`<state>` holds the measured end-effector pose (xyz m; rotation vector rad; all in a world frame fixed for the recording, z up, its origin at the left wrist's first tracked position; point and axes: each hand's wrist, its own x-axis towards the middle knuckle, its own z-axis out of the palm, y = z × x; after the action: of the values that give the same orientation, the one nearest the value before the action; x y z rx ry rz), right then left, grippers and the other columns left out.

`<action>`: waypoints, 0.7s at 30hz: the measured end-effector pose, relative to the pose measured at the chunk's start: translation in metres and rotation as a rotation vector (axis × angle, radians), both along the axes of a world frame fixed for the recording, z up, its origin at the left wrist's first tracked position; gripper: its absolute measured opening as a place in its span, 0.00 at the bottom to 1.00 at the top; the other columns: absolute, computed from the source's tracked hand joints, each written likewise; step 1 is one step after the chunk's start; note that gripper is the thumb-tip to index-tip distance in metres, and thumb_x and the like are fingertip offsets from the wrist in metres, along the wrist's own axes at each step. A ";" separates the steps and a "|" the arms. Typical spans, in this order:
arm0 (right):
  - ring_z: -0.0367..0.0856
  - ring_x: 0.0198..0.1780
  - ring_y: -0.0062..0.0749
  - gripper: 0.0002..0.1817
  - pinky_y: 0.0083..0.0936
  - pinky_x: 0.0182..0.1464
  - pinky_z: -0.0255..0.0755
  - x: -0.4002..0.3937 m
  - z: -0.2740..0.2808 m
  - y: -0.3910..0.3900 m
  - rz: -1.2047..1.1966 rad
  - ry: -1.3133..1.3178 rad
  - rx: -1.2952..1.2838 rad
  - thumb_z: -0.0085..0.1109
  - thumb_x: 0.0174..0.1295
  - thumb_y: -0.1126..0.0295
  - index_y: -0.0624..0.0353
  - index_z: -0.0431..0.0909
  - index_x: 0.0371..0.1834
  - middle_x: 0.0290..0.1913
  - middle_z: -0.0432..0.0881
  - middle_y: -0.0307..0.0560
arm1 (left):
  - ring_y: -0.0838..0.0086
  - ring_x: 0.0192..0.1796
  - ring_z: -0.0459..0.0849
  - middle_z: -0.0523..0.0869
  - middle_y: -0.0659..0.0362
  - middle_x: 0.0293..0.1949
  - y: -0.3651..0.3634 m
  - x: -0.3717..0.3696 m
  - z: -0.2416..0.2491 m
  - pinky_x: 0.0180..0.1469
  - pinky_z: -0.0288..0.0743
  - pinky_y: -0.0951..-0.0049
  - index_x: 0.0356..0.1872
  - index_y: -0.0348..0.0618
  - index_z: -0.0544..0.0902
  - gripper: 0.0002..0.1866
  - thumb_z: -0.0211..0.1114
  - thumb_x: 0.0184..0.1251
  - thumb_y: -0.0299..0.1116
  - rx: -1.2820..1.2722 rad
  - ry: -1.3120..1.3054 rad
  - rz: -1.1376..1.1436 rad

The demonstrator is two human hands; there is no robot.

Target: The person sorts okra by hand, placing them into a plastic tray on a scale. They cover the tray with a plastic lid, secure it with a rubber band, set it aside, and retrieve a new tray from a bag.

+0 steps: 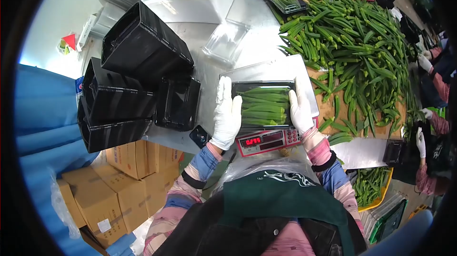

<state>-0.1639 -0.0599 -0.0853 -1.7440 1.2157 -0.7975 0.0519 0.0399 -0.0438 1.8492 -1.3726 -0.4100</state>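
A black plastic tray of okra (263, 105) sits on the weighing scale (269, 142), whose red display is lit. The okra pods lie side by side, and a shiny clear cover seems to lie over them. At the tray's left edge, my left hand (226, 116), in a white glove, grips the side with its thumb at the rim. My right hand (301, 111), also gloved, holds the opposite edge, fingers along the side. The undersides of both hands are hidden.
Loose okra (354, 51) is heaped on the right. Stacked black trays (143, 46) stand left, near a phone (200, 136). A clear lid (226, 41) and a white bin of okra (190, 3) are behind. Co-workers' gloved hands (421, 142) show at far right.
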 end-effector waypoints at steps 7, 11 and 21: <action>0.58 0.80 0.46 0.27 0.34 0.79 0.50 -0.002 -0.008 -0.002 0.004 -0.001 -0.029 0.42 0.79 0.68 0.67 0.58 0.78 0.78 0.60 0.60 | 0.52 0.79 0.58 0.65 0.42 0.76 -0.003 0.003 -0.010 0.80 0.48 0.60 0.77 0.38 0.61 0.30 0.52 0.78 0.33 0.047 0.110 0.041; 0.58 0.79 0.46 0.27 0.34 0.79 0.50 -0.001 -0.019 -0.004 -0.035 0.058 -0.031 0.42 0.78 0.68 0.66 0.59 0.78 0.78 0.61 0.59 | 0.49 0.79 0.59 0.65 0.41 0.75 -0.006 0.005 -0.015 0.79 0.50 0.59 0.78 0.40 0.61 0.30 0.52 0.79 0.35 0.112 0.068 0.075; 0.78 0.64 0.39 0.29 0.29 0.67 0.69 -0.057 0.001 0.028 -0.192 -0.284 0.250 0.54 0.74 0.67 0.68 0.63 0.75 0.66 0.77 0.57 | 0.76 0.51 0.81 0.82 0.53 0.56 0.040 0.010 -0.008 0.56 0.76 0.76 0.78 0.36 0.59 0.34 0.61 0.74 0.23 -0.090 0.556 0.257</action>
<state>-0.2208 -0.0321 -0.0846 -1.2791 1.2398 -0.9269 0.0620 0.0801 -0.0518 1.6417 -0.7563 -0.6559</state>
